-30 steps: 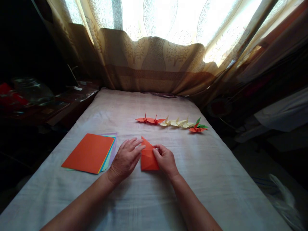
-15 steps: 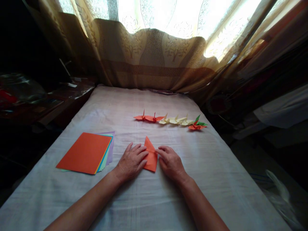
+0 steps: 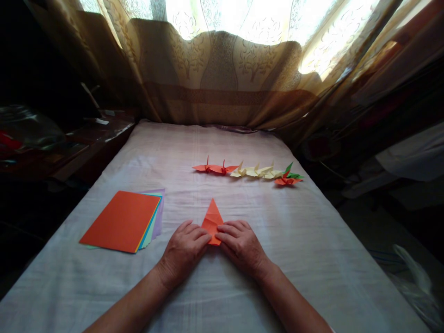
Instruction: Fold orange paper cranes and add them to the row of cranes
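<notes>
Pale cloth (image 3: 208,296) spreads beneath; folded orange paper (image 3: 212,221) lies at six o'clock; left hand (image 3: 183,247) and right hand (image 3: 243,247) rest fingers on its eight and four o'clock edges, cannot tell if pinching; likely aligning a fold, next needing firm creasing.

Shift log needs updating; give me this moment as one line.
left hand: on folded orange paper | right hand: on same paper's right side | left: paper stack | beyond: paper cranes

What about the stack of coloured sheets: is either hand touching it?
No, the left hand and the right hand touch the folded orange paper, while the stack of coloured sheets lies apart.
</notes>
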The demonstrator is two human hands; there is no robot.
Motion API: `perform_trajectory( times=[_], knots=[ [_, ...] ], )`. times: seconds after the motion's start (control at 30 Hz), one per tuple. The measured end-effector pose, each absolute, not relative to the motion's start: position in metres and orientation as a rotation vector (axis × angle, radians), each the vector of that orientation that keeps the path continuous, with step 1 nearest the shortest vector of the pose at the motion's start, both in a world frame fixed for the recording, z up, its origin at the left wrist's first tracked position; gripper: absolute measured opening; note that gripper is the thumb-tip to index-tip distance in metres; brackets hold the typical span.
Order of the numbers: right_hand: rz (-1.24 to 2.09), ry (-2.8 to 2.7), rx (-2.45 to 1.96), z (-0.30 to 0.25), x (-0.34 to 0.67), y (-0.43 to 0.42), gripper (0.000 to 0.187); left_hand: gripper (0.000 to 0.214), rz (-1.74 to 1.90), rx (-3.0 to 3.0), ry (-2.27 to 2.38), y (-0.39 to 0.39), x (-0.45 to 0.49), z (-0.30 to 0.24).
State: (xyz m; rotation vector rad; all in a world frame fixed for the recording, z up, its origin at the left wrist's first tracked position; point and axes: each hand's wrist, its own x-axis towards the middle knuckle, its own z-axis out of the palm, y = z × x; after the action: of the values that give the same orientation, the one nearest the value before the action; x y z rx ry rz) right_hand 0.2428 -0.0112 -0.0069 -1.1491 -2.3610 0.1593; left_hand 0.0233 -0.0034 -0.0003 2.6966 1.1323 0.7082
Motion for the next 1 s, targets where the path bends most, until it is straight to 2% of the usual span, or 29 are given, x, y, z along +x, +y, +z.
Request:
perform_trajectory(
  times=[0.23, 0.43, 0.57, 0.73, 1.0],
  knots=[
    [0.300, -2.157, -1.324, -0.015, 0.246, 0.001, 0.015, 0.017, 0.717, 2.509, 1.319, -0.004, 0.022, -0.004],
    [0.281, -1.971, -1.598, -0.015, 0.226, -0.002, 0.013, 0.039, 0.873, 2.561, 1.425, -0.004, 0.024, -0.013],
    [0.212, -1.929, -1.698, -0.014, 0.217, -0.006, 0.010, 0.038, 0.842, 2.640, 1.470, -0.005, 0.025, -0.013],
    [0.186, -1.951, -1.723, -0.014, 0.216, -0.006, 0.009, 0.031, 0.792, 2.842, 1.240, -0.009, 0.027, -0.011],
    [0.191, -1.932, -1.730, -0.015, 0.216, -0.007, 0.010, 0.047, 0.546, 2.849, 1.123, -0.016, 0.025, -0.019]
  ],
)
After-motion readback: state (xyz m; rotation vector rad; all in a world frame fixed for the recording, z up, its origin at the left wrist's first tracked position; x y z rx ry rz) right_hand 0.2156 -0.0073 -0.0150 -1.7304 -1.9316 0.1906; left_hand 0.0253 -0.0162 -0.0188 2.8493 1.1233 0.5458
